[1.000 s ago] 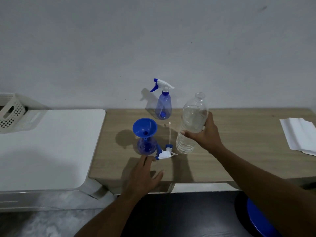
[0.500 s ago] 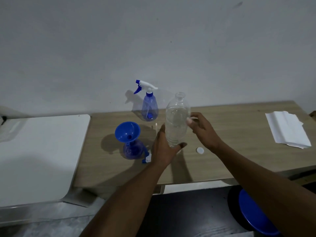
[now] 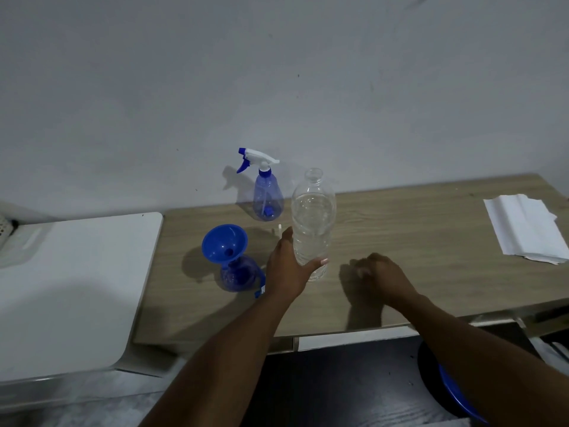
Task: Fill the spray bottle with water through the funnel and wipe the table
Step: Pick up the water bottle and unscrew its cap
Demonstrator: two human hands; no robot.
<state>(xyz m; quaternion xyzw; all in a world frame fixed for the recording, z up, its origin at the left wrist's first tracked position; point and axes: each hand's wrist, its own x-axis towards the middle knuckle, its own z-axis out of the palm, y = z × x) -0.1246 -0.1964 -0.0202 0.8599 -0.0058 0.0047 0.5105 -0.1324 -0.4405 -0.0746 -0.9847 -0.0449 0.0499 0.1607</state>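
Your left hand [image 3: 286, 269] gripped the upright water bottle [image 3: 312, 217] low; funnel [image 3: 224, 241] stood just left, nearest that hand.

The water bottle [image 3: 312, 217] was clear, like glass. Left of it, the funnel [image 3: 224, 241] was bright blue, and the spray bottle [image 3: 237, 277] under it was see-through blue. Behind the water bottle, another sprayer [image 3: 267, 198] was see-through blue with a white and blue top. The worktop [image 3: 431, 241] was light brown with wood lines. Far right of the water bottle, the paper [image 3: 526, 226] was white.
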